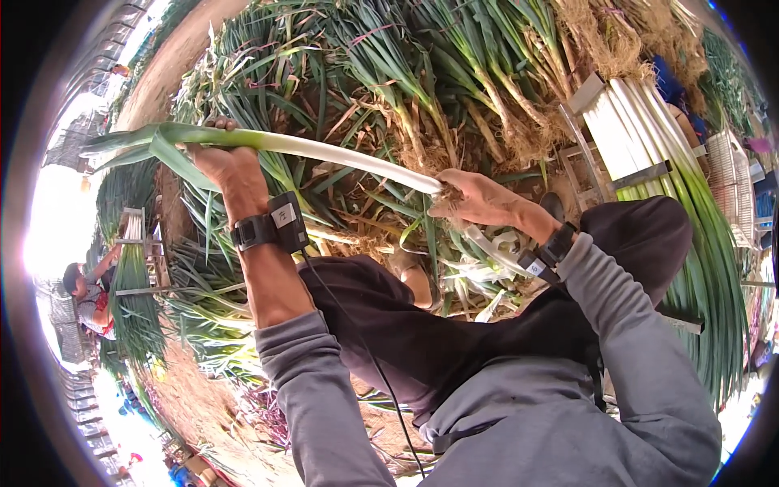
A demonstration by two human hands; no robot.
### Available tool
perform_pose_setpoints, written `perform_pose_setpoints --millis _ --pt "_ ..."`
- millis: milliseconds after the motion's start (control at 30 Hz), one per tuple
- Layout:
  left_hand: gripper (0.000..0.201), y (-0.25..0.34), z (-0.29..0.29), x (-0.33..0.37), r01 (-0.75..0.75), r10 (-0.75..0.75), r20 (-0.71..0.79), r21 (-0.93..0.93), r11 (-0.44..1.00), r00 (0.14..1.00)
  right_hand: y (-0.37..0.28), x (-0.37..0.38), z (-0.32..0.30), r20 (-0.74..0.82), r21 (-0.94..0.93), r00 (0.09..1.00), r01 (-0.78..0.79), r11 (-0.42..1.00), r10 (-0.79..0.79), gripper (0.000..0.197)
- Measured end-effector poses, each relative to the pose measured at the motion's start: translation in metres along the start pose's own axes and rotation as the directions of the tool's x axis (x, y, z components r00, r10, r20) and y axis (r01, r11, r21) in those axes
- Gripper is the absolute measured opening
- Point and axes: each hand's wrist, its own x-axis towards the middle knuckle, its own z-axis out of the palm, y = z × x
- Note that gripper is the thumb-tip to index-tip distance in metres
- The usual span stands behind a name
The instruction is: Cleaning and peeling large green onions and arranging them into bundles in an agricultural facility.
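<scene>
A long green onion (341,156) with a clean white stalk stretches across in front of me between my two hands. My left hand (230,165) is closed round its green part, where the leaves begin to fold over and trail to the left. At the other end, my right hand (480,197) grips the root end, its fingers wrapped about the base and partly hiding it. Fine brown roots hang below those fingers. Stripped pale peelings (479,272) lie beneath my right hand, by my legs.
Unpeeled green onions (389,73) with brown roots are heaped ahead. On my right, a metal rack (583,93) holds peeled white stalks (641,130). A similar rack (134,235) stands at far left, near another person (93,296). A cable (357,325) runs from my left wrist.
</scene>
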Motion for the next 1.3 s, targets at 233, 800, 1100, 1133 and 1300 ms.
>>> perform_pose_setpoints --millis 233,800,1100,1133,1300 --pt "0.055 -0.021 -0.004 -0.007 0.121 -0.127 -0.121 -0.054 0.991 0.985 -0.033 -0.004 0.002 -0.161 0.542 0.983 0.010 0.840 0.093 0.039" --pt "0.057 -0.072 -0.069 0.013 0.250 -0.242 -0.380 -0.031 0.968 0.892 -0.086 -0.038 0.007 -0.151 -0.185 0.967 0.176 0.967 -0.205 0.016" --pt "0.059 -0.053 -0.051 0.014 0.086 -0.095 -0.530 -0.042 0.995 0.842 -0.067 -0.132 -0.039 -0.293 0.080 0.955 -0.015 0.997 0.038 0.010" --pt "0.061 -0.052 -0.045 0.011 0.075 -0.046 -0.544 0.032 0.997 0.838 -0.069 -0.141 -0.051 -0.378 0.073 0.924 0.090 0.993 -0.056 0.008" --pt "0.056 -0.034 -0.042 0.019 0.027 0.007 -0.392 0.081 0.996 0.920 -0.053 -0.123 -0.091 -0.582 -0.677 0.733 -0.196 0.709 -0.352 0.023"
